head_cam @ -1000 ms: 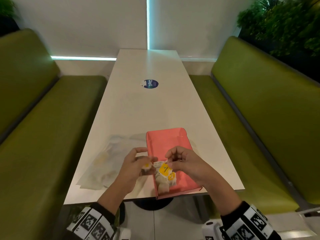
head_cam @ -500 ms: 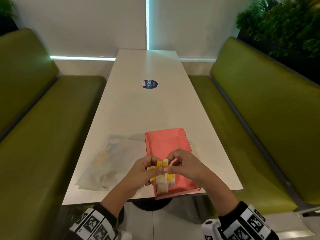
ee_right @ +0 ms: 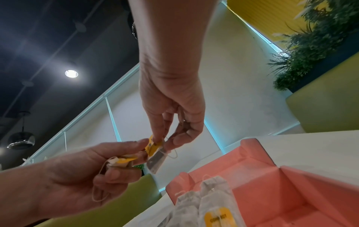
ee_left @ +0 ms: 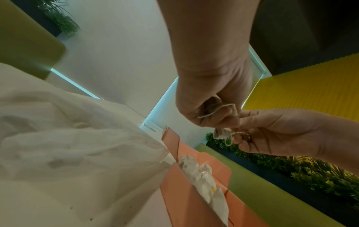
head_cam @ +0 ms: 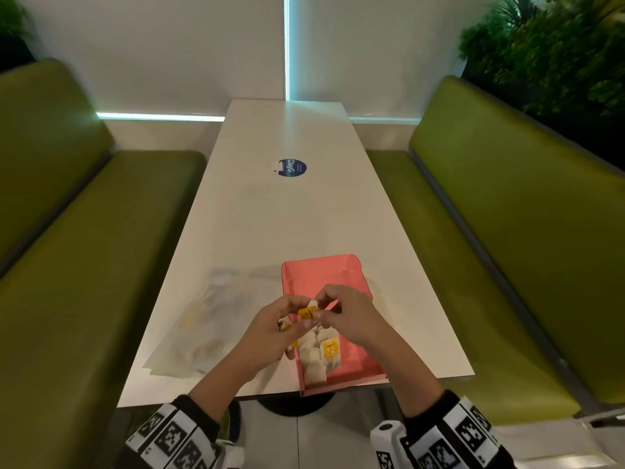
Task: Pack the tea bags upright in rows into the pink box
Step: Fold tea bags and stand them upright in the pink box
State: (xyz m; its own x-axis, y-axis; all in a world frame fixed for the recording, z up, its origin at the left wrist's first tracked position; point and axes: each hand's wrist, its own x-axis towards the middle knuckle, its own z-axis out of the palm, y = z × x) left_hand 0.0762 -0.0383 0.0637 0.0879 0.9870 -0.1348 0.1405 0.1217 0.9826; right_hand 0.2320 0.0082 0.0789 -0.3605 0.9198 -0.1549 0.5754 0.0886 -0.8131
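- Overhead, both hands meet above the pink box; the left hand and right hand pinch one tea bag.
- Left wrist: packed tea bags lie inside the box.
- Right wrist: right fingertips pinch its yellow tag; left fingers curl around another bag.

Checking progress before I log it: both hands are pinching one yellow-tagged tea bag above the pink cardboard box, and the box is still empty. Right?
Not quite. The pink cardboard box is not empty: the head view shows several white tea bags already lying at its near end. The rest holds: the left hand and right hand both pinch the yellow-tagged tea bag above the box.
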